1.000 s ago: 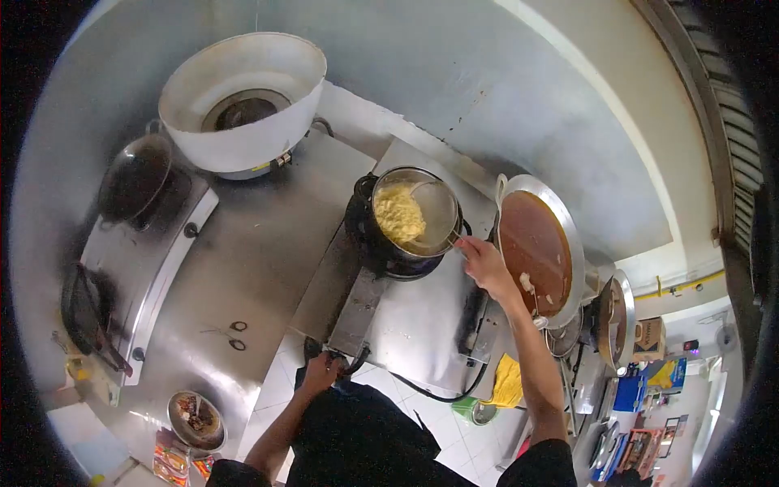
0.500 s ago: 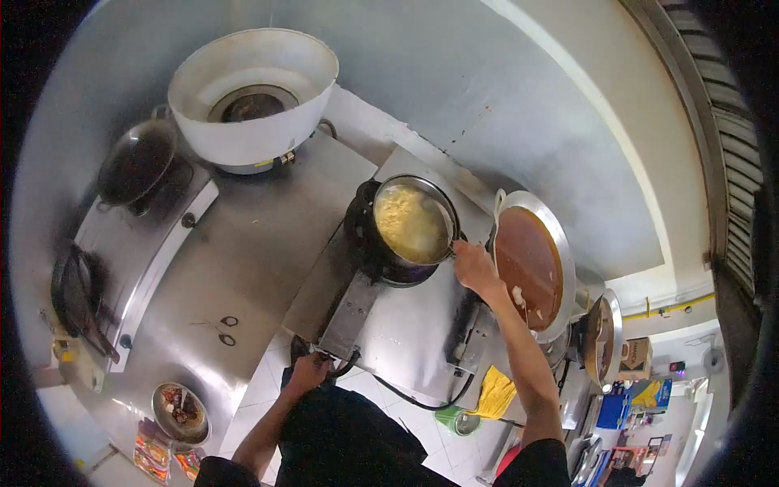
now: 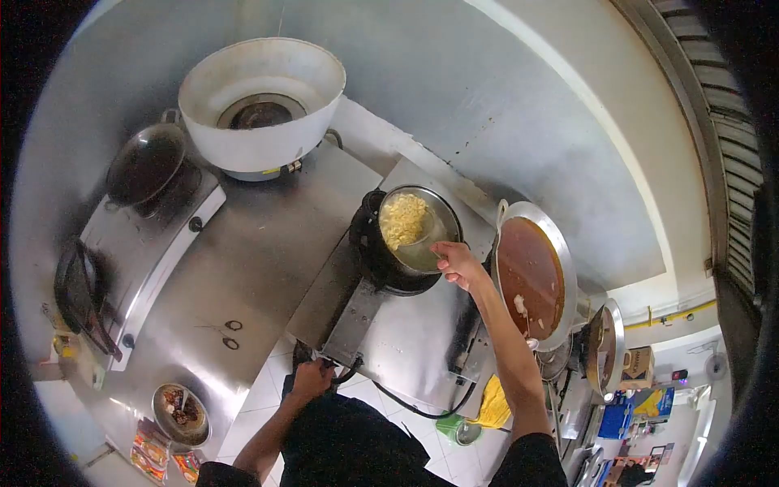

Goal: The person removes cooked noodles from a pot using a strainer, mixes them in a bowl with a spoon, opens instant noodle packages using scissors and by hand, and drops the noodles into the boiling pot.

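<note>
A round wire strainer (image 3: 438, 235) sits in the mouth of a black pot (image 3: 369, 252) on a steel stove. Pale yellow noodle-like food (image 3: 403, 220) lies toward its left side, in cloudy liquid. My right hand (image 3: 461, 265) is closed round the strainer's handle at the pot's lower right edge. At the stove's front corner, beside a black hose, my left hand (image 3: 312, 379) is closed; what it grips there is too small to make out.
Right of the pot stands a wide pan of reddish-brown liquid (image 3: 527, 276). A large white ring-shaped burner guard (image 3: 260, 142) is at the upper left. Scissors (image 3: 232, 334), a bowl of dark food (image 3: 181, 415) and a yellow cloth (image 3: 493, 403) lie nearer.
The food in the strainer has shifted and spread, and liquid now shows around it. My right hand has moved slightly down and left with the handle. The camera view has shifted a little.
</note>
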### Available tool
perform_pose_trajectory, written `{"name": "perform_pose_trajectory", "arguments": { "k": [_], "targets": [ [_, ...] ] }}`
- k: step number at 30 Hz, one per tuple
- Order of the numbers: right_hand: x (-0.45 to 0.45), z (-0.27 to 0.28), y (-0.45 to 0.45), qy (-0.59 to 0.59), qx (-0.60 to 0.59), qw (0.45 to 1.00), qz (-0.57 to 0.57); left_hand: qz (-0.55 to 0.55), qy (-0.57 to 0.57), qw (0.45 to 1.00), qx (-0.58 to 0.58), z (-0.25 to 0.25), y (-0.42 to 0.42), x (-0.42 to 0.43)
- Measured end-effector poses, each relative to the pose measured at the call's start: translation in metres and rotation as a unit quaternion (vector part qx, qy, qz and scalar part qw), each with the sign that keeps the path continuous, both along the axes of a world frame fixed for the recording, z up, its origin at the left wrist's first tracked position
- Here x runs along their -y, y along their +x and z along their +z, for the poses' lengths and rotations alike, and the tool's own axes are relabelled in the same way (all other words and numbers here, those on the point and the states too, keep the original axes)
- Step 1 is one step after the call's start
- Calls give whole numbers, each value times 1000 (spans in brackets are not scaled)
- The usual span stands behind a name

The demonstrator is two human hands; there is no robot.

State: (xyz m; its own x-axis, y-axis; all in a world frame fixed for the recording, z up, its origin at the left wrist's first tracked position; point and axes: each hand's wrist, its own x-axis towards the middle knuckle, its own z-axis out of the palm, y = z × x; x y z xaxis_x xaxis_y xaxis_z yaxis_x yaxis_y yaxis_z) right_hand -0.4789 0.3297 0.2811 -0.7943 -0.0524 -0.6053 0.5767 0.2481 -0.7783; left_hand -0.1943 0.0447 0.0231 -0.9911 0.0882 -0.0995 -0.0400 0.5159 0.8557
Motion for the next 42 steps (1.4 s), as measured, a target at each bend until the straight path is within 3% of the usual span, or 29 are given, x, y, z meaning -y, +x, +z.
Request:
{"name": "perform_pose_trajectory", "arguments": {
  "k": [4,7,10,13,16,17,19,20,23,24,25,27,29,31,33,36,39,40,42],
  "targets": [
    [-15,-4,4,-45,11,999,-23,8,-13,1000,19,24,-3,2],
    [-16,7,16,-48,6,998,-34,7,-34,999,-33,11,1,0],
    [-13,20,26,-18,11,999,-27,7,24,1000,16,-11,4,-2],
    [-15,22,34,-22,-5,999,-29,19,8,1000,-21,-11,4,-5],
    [-30,5,32,112,-99,988,50,14,-31,998,48,0,5,-5],
    [-25,7,34,211,-220,945,116,17,-42,998,41,7,4,-4],
    [-10,28,46,379,-444,777,237,19,-62,997,28,23,4,-1],
    [2,47,56,421,-419,764,250,29,-35,997,56,31,6,5],
    [7,63,68,626,-348,643,269,85,-53,994,46,46,19,29],
    [6,70,73,629,-349,637,278,155,-34,984,81,64,25,40],
    [4,71,70,639,-366,625,258,224,-15,967,117,79,32,50],
    [-5,63,65,656,-396,605,215,356,-23,934,1,63,67,75],
    [-24,39,40,651,-401,597,243,479,-57,876,-12,70,93,97],
    [-32,18,19,646,-390,595,278,658,-31,751,-51,76,131,117],
    [-32,4,2,641,-360,597,321,770,-90,632,-3,22,172,133],
    [-38,-5,-16,526,-382,679,341,865,280,414,39,74,157,133],
    [-39,14,-6,384,-466,727,328,796,331,497,-100,11,200,151],
    [-40,21,0,381,-459,734,326,771,394,484,-127,-7,213,163],
    [-45,37,15,372,-445,747,323,807,357,451,-132,3,201,164]
  ]
}}
